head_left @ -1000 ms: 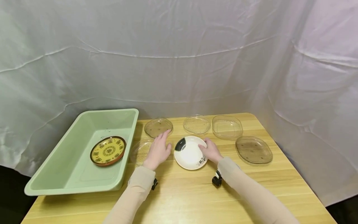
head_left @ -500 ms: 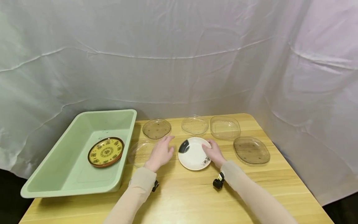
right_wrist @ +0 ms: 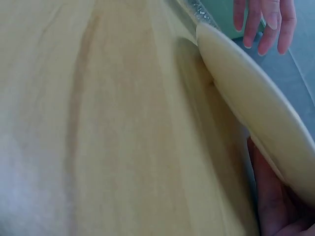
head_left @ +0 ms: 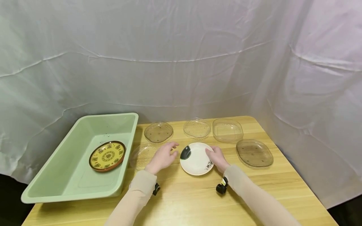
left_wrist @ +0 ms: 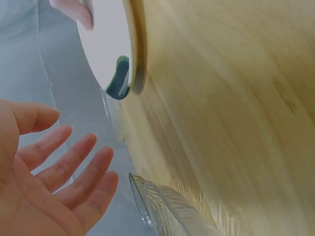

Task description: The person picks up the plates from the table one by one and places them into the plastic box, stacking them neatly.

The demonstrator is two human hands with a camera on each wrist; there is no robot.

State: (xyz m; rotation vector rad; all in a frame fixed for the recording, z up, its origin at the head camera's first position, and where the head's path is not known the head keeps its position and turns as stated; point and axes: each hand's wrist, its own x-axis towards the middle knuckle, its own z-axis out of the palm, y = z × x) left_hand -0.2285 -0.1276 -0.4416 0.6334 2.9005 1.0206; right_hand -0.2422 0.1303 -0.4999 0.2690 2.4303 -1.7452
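My right hand (head_left: 217,157) pinches the right rim of a round white plate (head_left: 196,160) with a dark patch and a small black flower print. The thumb lies on the plate's upper face, and in the right wrist view the fingers (right_wrist: 269,189) curl beneath it. A gap and a shadow show between the plate and the wooden table. To the left of the plate, my left hand (head_left: 164,157) hovers with its fingers relaxed, holding nothing. Partly hidden behind that hand is a clear ribbed glass dish (head_left: 141,155), which also shows in the left wrist view.
A green plastic tub (head_left: 128,157) stands at left, holding a yellow patterned plate (head_left: 108,156) with a brown rim. Along the table's back lie a brown glass dish (head_left: 159,131) and clear dishes (head_left: 197,128) (head_left: 227,130). Another brown glass dish (head_left: 254,153) lies at right.
The white plate and my right hand have shifted slightly to the right. My left hand's fingers have drawn back a little from the brown dish behind them.
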